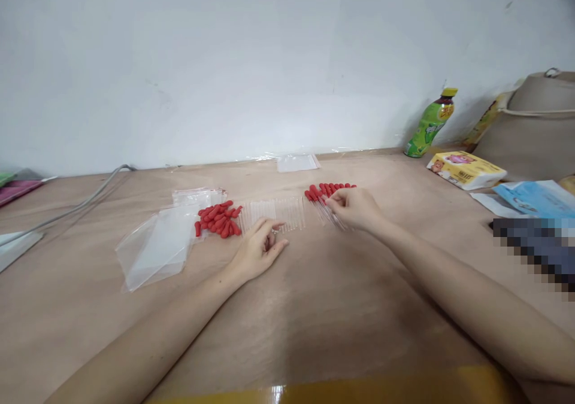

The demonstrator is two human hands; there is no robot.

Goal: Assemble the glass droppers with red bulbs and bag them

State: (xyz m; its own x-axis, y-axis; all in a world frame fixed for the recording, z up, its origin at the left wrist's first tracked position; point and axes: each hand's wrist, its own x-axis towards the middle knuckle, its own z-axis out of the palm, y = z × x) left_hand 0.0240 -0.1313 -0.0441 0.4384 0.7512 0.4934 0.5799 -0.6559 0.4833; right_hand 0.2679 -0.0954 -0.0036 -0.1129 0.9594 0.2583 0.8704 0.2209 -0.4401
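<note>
A row of thin clear glass tubes (294, 213) lies side by side on the brown table covering. My left hand (260, 249) rests over the front of this row, thumb and fingers apart, with nothing gripped. To its left is a pile of loose red rubber bulbs (219, 219). Farther right, several droppers, glass tubes with red bulbs (330, 188) on their far ends, lie in another row. My right hand (357, 206) is closed in a pinch at the left part of that row, on a dropper; the fingers partly hide it.
Clear plastic bags (166, 242) lie at the left, and a small zip bag (297, 163) lies near the wall. A grey cable (96, 191) runs along the left. At the right are a green bottle (429, 125), a yellow tissue pack (467, 169), a blue packet (534, 197) and a grey bag (534, 128).
</note>
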